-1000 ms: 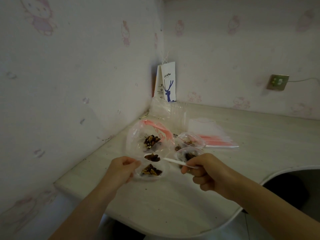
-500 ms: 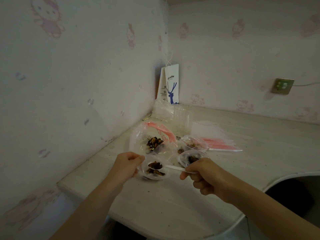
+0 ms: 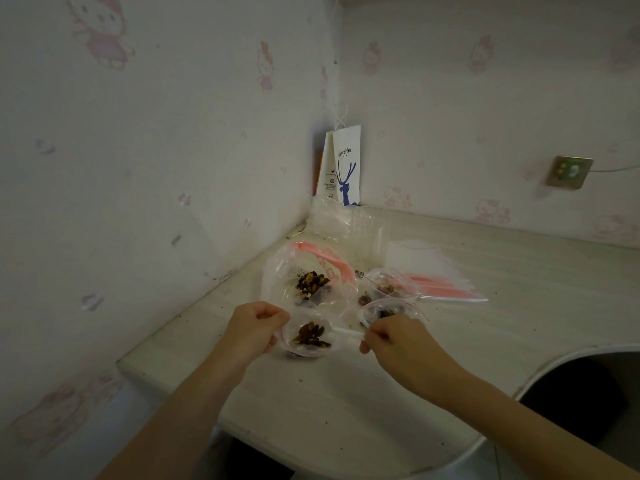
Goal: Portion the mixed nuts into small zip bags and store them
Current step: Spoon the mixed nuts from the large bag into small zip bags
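Fingers of the left hand (image 3: 258, 329) are curling inward and pinching the left rim of a small zip bag (image 3: 290, 348), holding its mouth open just above the desk (image 3: 346, 403). Thumb and forefinger are closing narrowly on the plastic; the other fingers are tucking under.

Right hand (image 3: 394, 339): fingers are folding tightly round the handle of a white plastic spoon (image 3: 348, 336). The handle is pointing left toward the bag mouth. The bowl end is reaching inside the bag, but it is hard to separate from the contents.

Mixed nuts (image 3: 310, 336) are sitting as a dark brown heap inside the held bag.

Just behind it, a large clear bag (image 3: 277, 282) with a pink zip strip is lying open on the desk, with a pile of nuts (image 3: 311, 285) showing through it.

To the right, two more small bags are resting side by side, each showing nuts: the far one (image 3: 384, 287) and the near one (image 3: 393, 310), which the right hand is partly covering.

Beyond those, a flat stack of empty zip bags (image 3: 433, 282) with pink strips is lying well apart from the hands.

A white paper bag (image 3: 346, 168) with a blue deer print is standing upright in the wall corner.
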